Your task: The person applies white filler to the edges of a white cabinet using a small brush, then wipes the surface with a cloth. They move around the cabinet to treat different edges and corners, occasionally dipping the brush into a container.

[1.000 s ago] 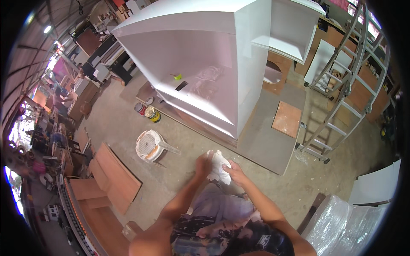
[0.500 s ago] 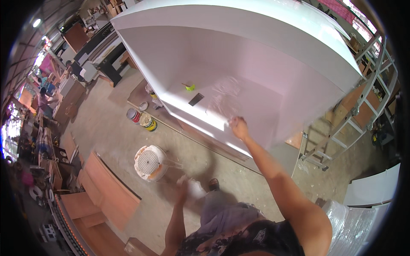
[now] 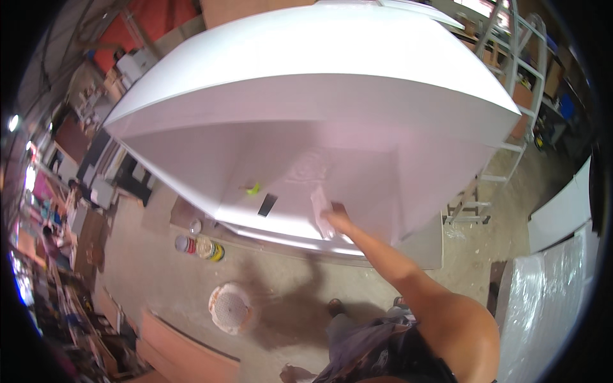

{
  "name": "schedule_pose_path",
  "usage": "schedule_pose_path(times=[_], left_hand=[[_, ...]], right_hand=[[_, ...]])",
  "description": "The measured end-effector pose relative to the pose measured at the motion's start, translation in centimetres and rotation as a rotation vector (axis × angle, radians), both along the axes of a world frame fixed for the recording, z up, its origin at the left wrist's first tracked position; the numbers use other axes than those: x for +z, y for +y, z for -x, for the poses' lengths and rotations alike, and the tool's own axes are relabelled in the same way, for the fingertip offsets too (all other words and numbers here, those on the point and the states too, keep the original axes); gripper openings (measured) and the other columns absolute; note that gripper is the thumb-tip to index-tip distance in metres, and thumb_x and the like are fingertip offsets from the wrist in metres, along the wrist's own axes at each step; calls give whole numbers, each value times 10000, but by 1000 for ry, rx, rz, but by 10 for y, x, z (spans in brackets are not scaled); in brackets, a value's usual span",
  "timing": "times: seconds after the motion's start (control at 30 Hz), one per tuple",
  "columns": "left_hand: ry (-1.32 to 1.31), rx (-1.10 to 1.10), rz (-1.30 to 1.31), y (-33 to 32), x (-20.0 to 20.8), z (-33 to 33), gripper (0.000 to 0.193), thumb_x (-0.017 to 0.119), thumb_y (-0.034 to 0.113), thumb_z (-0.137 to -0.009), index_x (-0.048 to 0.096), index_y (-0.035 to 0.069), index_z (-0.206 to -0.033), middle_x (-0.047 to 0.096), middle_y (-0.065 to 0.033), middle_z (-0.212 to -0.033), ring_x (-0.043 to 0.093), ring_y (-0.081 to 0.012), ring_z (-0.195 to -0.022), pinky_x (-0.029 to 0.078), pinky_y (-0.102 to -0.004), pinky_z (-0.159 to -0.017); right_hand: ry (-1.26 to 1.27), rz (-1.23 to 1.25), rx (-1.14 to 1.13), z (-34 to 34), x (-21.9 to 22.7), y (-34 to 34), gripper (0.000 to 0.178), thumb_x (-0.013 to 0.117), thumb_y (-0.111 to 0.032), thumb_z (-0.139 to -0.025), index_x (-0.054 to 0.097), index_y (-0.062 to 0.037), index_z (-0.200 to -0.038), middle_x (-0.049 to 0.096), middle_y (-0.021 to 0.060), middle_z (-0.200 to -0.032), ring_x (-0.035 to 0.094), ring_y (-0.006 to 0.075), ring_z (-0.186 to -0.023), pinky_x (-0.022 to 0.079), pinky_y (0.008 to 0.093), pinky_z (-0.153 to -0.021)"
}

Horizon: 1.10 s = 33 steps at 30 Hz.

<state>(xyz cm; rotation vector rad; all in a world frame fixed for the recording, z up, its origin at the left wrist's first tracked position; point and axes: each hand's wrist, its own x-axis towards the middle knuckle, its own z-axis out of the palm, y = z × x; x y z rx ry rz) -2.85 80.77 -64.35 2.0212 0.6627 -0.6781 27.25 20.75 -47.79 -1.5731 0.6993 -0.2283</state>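
Observation:
My right hand [image 3: 337, 218] reaches over the front edge of a large white box-shaped cabinet [image 3: 306, 96]. Its fingers are closed on a thin, crumpled plastic film [image 3: 320, 203], which trails back over the cabinet's inner floor. Low in the picture, at the bottom edge, my left hand [image 3: 295, 373] is partly cut off and blurred, so its fingers cannot be made out. Left of the film, inside the cabinet, lie a dark rectangular patch or cutout [image 3: 267, 205] and a small bright green object [image 3: 253, 189] with a brownish stick.
A round stool [image 3: 230, 309] with a perforated top stands on the floor near me. Paint cans [image 3: 209, 249] sit by the cabinet's left front. A metal ladder [image 3: 511, 137] leans at the right; wrapped panels [image 3: 543, 306] stand nearer. Wooden boards [image 3: 185, 348] lie lower left.
My right hand now has the film drawn up from the cabinet floor toward the front edge. My left hand has dropped back toward my body. The view has shifted, with the cabinet lower.

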Motion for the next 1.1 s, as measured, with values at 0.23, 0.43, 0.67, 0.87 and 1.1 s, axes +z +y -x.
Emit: schedule_pose_path(times=[0.23, 0.43, 0.67, 0.87, 1.1], left_hand=[[-110, -220, -22, -120, 6, -97, 398, 701, 333, -814, 663, -23, -986, 626, -86, -776, 592, -185, -696, 482, -392, -598], [-338, -188, -22, -250, 61, -113, 317, 708, 270, -840, 668, -39, -897, 643, -63, -762, 581, -166, -714, 474, -375, -655], [-300, -208, -141, -346, 70, -4, 310, 714, 269, -842, 695, -22, -947, 702, -138, -856, 662, -232, -812, 502, -392, -748], [-90, -258, -303, -352, 86, 89, 472, 688, 389, -778, 699, -49, -953, 716, -210, -886, 705, -331, -857, 529, -438, -751], [17, -258, -441, -299, 63, 152, 550, 663, 467, -742, 702, -29, -976, 706, -249, -906, 696, -368, -916, 535, -456, -823]], right_hand=[[189, -1029, 300, 318, 98, -52, 490, 599, -33, -828, 500, 125, -1281, 640, 193, -1182, 662, 301, -1058, 509, 414, -990], [-439, -948, -43, 371, 160, -234, 523, 556, -111, -916, 412, 88, -1378, 582, 204, -1304, 603, 319, -1177, 474, 454, -1042], [-737, 11, -131, 201, 261, -291, 477, 499, -318, -1030, 514, 43, -1342, 602, 92, -1245, 534, 173, -1140, 400, 318, -1006], [-1010, 608, -9, 153, 325, -242, 593, 503, -248, -982, 322, -116, -1530, 274, 140, -1592, 141, 397, -1487, 153, 458, -1203], [-1164, 613, -152, 152, 348, -222, 504, 491, -321, -991, 500, -18, -1393, 381, 182, -1475, 304, 428, -1373, 220, 484, -1153]])
